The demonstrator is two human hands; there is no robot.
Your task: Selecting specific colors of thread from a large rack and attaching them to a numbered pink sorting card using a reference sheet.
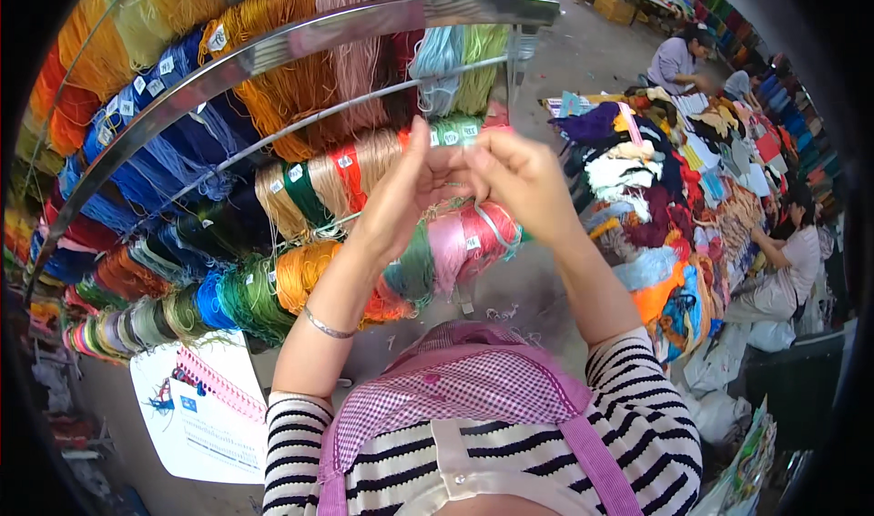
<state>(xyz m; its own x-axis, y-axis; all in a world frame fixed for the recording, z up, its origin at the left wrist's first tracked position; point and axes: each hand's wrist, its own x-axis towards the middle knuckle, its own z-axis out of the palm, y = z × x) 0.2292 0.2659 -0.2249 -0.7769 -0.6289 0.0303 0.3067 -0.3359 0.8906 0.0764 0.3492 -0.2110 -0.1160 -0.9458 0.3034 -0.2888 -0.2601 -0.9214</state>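
My two hands meet in front of a rack hung with thread skeins. The thumb of my left hand (421,181) stands up, apart from its fingers, which reach toward the right hand and are partly hidden. My right hand (521,175) is closed in a pinch, and a pale thread (496,217) hangs below it. Just behind the hands are numbered-tag skeins: a tan skein (375,156), a green skein (469,126) and, lower down, a pink skein (446,250).
A curved metal rail (300,43) crosses the rack at upper left. White sheets (205,416) with a pink card of thread samples lie at lower left. To the right, a pile of colourful yarn (628,170) covers a table, where a person (783,261) sits; another person (678,61) is farther back.
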